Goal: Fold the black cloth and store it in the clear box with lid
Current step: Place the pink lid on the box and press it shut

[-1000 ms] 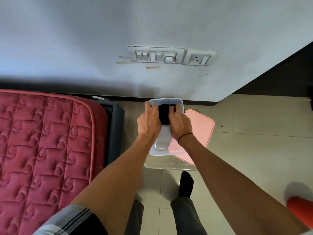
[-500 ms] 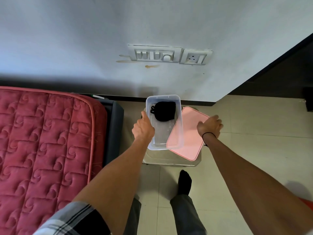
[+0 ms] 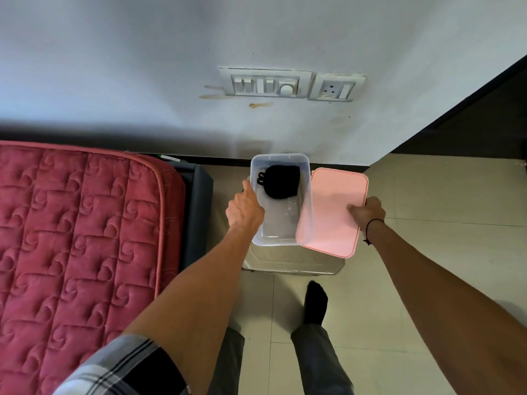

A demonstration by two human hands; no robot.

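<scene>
The clear box (image 3: 278,238) stands on a low steel stand, uncovered. The black cloth (image 3: 282,182) lies bunched in the box's far half, with a looped strap at its left. My left hand (image 3: 244,210) grips the box's left wall at the rim. The pink lid (image 3: 332,212) lies flat to the right of the box, its left edge overlapping the box's right rim. My right hand (image 3: 368,210) holds the lid at its right edge, thumb on top.
The steel stand (image 3: 293,260) sits on the tiled floor against the white wall. A red quilted mattress (image 3: 79,232) on a dark frame fills the left. My socked foot (image 3: 315,302) is just in front of the stand. Switches and a socket (image 3: 291,86) are on the wall above.
Both hands left the cloth in the box. The left hand moved to the box's left wall; the right went to the lid's right edge, and the lid now lies straighter beside the box.
</scene>
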